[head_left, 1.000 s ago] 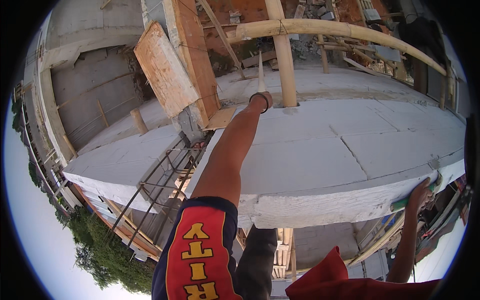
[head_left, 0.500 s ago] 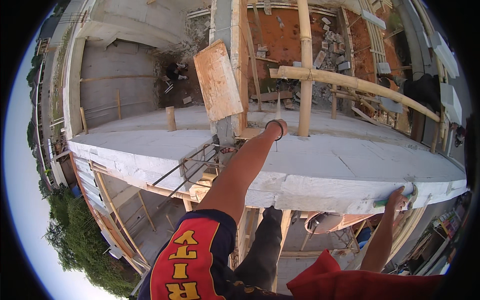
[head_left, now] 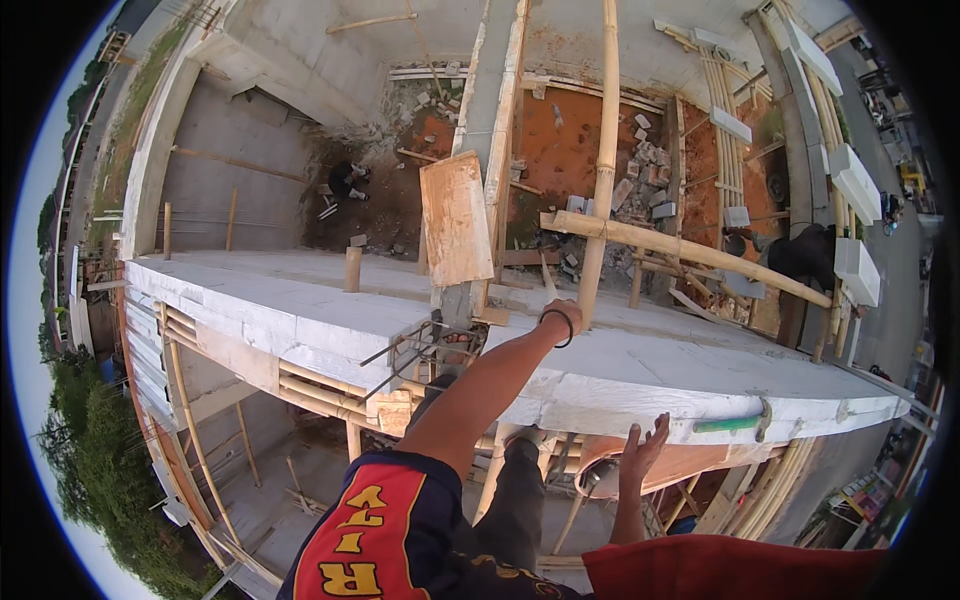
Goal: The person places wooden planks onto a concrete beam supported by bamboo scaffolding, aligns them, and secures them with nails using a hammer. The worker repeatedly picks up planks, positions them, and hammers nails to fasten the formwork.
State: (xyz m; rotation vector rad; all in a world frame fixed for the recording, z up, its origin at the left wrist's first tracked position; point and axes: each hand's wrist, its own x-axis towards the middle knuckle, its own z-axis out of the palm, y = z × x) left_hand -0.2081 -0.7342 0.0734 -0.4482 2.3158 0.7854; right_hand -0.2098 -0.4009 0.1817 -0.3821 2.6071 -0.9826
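My left arm reaches across the top of a white block wall (head_left: pixel 640 365). At its end, my left hand (head_left: pixel 562 314) is closed on a thin, pale, tapering strip (head_left: pixel 547 276) that points away from me; its kind is unclear, seen nearly edge-on. It is beside an upright bamboo pole (head_left: pixel 602 190). Lower right, my right hand (head_left: pixel 642 452) is raised in front of the wall's near side, fingers apart and holding nothing. To its right, a green bar-shaped tool (head_left: pixel 728 425) with a curved grey end lies against the wall's near face.
Bent steel bars (head_left: pixel 405 350) stick out at a gap in the wall. A stained board (head_left: pixel 456 218) leans on a concrete beam beyond. A bamboo pole (head_left: pixel 700 257) crosses to the right. People in dark clothes are below left (head_left: pixel 345 180) and at right (head_left: pixel 805 255). Beyond the wall the ground drops away.
My right hand has left the green tool at the wall and moved left, its fingers opening. The tool stays on the wall. My left hand keeps its hold; the whole view has shifted.
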